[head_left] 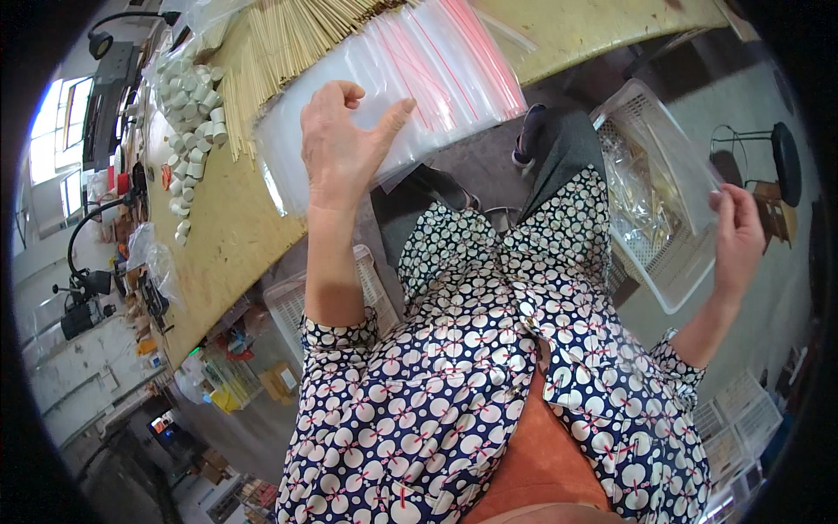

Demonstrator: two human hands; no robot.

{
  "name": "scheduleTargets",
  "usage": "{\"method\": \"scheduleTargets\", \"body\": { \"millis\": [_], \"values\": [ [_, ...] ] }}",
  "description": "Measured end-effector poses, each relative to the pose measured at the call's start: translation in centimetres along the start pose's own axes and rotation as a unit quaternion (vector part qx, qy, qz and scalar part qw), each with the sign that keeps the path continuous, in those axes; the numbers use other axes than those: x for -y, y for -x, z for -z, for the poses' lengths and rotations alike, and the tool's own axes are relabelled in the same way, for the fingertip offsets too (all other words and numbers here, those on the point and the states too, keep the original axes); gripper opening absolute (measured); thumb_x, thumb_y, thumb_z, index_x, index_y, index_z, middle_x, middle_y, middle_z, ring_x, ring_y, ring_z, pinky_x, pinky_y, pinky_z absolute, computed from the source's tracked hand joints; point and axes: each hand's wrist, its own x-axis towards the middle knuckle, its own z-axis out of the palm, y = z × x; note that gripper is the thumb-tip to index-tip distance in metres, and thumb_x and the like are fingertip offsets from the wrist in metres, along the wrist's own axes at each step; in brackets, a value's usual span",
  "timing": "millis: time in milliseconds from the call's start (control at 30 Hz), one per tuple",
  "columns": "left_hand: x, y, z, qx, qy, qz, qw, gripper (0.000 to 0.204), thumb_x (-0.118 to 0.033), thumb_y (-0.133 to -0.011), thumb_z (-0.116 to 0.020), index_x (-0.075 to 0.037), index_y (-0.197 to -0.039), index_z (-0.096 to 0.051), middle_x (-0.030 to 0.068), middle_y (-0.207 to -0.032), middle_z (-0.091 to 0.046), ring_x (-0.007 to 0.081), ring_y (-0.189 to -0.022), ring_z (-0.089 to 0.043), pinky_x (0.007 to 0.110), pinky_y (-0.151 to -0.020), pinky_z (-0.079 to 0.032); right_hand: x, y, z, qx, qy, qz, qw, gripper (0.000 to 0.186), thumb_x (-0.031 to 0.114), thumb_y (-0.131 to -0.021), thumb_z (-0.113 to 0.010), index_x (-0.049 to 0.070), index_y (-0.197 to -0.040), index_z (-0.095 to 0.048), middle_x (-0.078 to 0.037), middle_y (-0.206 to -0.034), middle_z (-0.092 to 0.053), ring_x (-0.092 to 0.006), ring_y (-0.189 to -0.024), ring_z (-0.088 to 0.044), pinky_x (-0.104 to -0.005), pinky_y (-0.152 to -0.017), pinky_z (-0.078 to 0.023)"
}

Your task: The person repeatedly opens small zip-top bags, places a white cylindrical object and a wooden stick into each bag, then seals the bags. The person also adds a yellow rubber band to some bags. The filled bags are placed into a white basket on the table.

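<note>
My left hand [345, 148] hovers over a fanned stack of clear zip-seal bags [340, 65] with red seal lines, near the table edge. Its thumb and fingers are apart, with nothing between them. Out to the right, my right hand [738, 234] pinches the end of a clear plastic bag [668, 131] over a white plastic basket [670, 293]. A few thin pale sticks seem to show in or behind that bag; I cannot tell which. Inside the basket lie several filled clear bags [642, 188].
Thin wooden sticks [284, 39] lie beyond the bags on the yellowish table [231, 253]. To their left is a heap of short white cylinders [188, 109]. Another white basket [288, 301] stands below the table edge. A round black stool [786, 162] stands at the far right.
</note>
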Motion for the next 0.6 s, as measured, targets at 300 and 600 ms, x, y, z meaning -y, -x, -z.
{"method": "scheduleTargets", "body": {
  "millis": [300,600],
  "values": [
    [1.9,-0.1,-0.6,0.039,0.21,0.118,0.97,0.01,-0.01,-0.095,-0.069,0.0,-0.095,-0.066,0.0041,-0.082,-0.061,0.0129,-0.072,-0.054,0.027,-0.069,-0.047,5.9,0.9,-9.5,0.194,-0.075,0.163,0.964,0.015,0.012,-0.097,-0.063,0.002,-0.104,-0.07,-0.017,-0.096,-0.073,-0.0325,-0.088,-0.072,-0.0375,-0.076,-0.056],
    [-2.7,3.8,3.4,0.048,0.188,-0.112,0.975,0.004,0.0,-0.091,-0.066,0.0,-0.091,-0.062,0.0081,-0.087,-0.06,0.0197,-0.076,-0.056,0.029,-0.07,-0.046,13.7,1.2,-12.8,0.411,-0.482,0.044,0.773,0.022,0.02,-0.105,-0.059,0.0,-0.108,-0.07,-0.003,-0.09,-0.075,-0.008,-0.073,-0.068,-0.0205,-0.06,-0.049]
  ]
}}
